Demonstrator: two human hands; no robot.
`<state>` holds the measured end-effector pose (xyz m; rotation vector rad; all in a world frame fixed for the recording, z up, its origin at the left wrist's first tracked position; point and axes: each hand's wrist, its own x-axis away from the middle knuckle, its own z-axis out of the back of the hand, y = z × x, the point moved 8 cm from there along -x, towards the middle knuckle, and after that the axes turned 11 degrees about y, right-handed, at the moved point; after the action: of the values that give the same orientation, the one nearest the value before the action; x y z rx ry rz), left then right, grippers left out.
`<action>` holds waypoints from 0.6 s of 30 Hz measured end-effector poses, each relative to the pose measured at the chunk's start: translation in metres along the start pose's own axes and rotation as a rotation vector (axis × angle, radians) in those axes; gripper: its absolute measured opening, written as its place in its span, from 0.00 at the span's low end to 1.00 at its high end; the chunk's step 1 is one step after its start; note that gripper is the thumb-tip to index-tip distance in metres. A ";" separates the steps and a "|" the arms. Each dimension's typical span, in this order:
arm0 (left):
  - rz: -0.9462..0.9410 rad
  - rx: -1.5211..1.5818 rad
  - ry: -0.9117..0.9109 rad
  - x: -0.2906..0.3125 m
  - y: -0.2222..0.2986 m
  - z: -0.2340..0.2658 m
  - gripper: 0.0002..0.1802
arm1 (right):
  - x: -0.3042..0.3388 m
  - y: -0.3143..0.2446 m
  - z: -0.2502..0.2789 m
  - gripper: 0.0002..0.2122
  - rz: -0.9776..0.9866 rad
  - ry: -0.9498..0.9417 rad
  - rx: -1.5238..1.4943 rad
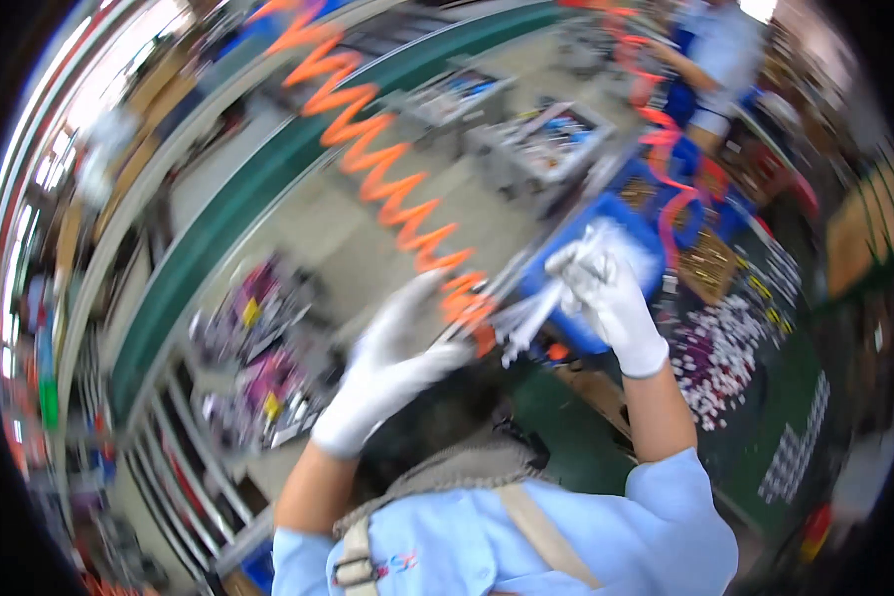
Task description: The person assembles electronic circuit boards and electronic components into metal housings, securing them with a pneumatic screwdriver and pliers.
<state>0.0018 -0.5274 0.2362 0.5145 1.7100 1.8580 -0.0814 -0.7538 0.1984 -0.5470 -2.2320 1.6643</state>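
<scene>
My left hand, in a white glove, is raised with thumb and fingers apart. Close beside its fingers is the lower end of an orange coiled hose, where a blurred fitting hangs; I cannot tell whether they touch. My right hand, also gloved in white, is closed in front of a blue bin. From its fingers a bundle of thin white strips fans out down and to the left. Pale, clear-looking material shows in the bin behind that hand.
Assemblies with purple and yellow parts lie at the left. Trays of parts stand farther back. Brass-coloured pieces and many small white parts are on the right over a green surface. Another person stands at the far right.
</scene>
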 end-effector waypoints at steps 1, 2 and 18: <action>0.055 -0.056 -0.144 0.013 -0.026 0.010 0.49 | 0.019 0.017 -0.059 0.08 -0.058 -0.138 0.065; 0.244 0.172 -0.231 0.036 -0.034 0.013 0.53 | 0.042 0.040 -0.111 0.08 -0.126 -0.272 0.124; 0.431 0.463 0.037 0.271 -0.133 0.227 0.23 | 0.148 0.144 -0.419 0.07 0.225 -0.773 0.464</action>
<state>-0.0477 -0.1763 0.1064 1.1115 2.1993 1.7392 -0.0034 -0.2940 0.1805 -0.0157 -2.1329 2.7659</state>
